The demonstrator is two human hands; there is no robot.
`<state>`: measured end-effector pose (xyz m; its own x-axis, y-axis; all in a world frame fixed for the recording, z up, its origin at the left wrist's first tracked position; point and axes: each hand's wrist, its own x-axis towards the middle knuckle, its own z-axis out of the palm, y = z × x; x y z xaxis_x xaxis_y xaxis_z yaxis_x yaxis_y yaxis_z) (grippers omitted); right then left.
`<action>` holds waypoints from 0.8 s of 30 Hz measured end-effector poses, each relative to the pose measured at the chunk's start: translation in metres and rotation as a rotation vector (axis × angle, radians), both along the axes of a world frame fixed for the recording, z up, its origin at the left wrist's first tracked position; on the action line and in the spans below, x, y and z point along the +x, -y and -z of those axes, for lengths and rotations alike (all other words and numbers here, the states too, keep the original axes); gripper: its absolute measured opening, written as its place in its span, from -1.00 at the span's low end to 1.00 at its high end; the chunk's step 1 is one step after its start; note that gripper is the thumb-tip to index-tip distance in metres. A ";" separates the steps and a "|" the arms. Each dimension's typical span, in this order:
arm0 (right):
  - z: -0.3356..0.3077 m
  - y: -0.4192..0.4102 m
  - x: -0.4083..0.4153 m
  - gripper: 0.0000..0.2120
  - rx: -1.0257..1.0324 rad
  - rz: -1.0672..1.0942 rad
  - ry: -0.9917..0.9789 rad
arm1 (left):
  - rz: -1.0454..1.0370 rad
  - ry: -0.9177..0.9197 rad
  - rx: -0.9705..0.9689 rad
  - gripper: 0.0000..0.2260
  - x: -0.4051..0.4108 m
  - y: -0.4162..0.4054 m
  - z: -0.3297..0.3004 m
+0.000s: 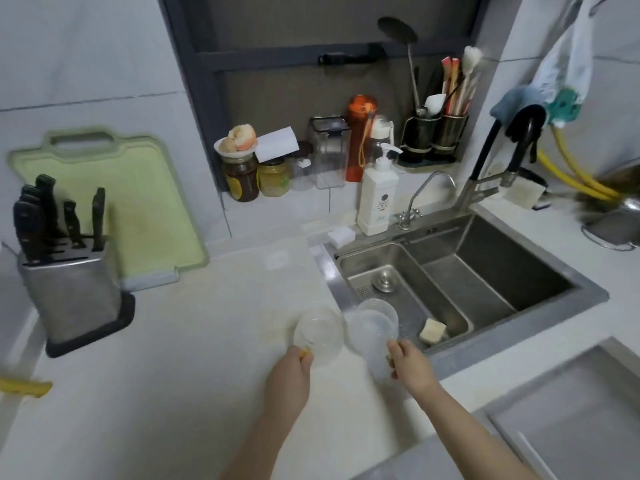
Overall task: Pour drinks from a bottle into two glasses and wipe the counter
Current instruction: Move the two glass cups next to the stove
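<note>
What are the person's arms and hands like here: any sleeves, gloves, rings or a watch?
Both forearms are bare right to the picture's lower edge; no sleeves show. The left hand and right hand wear no gloves. No watch, bracelet or ring is visible, though blur could hide small details.

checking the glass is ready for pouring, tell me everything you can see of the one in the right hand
The right-hand glass is clear, looks like smooth glass or plastic, and appears empty, though motion blur hides detail. It is tilted with its open mouth toward the camera, held near its base in the grip of the right hand, above the sink's near-left corner, close beside the other glass.
</note>
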<state>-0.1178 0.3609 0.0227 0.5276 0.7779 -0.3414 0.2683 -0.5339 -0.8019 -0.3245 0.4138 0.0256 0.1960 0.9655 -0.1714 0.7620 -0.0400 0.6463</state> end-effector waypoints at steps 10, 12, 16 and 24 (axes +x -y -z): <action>-0.024 0.062 0.121 -0.72 0.018 0.127 0.040 | 0.178 0.090 -0.001 -0.79 0.137 0.027 -0.024; -0.028 0.076 0.150 -0.73 0.014 0.145 0.069 | 0.208 0.095 0.011 -0.82 0.170 0.037 -0.025; -0.034 0.104 0.206 -0.73 0.038 0.220 0.044 | 0.260 0.084 0.028 -0.79 0.236 0.054 -0.025; -0.041 0.157 0.304 -0.71 0.031 0.345 0.059 | 0.348 0.120 0.025 -0.74 0.349 0.086 -0.027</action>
<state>0.1859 0.2042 0.0640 0.7792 0.5600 -0.2814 0.1228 -0.5767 -0.8077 0.0245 0.3283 0.0524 0.5306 0.8412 -0.1042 0.6190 -0.3006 0.7256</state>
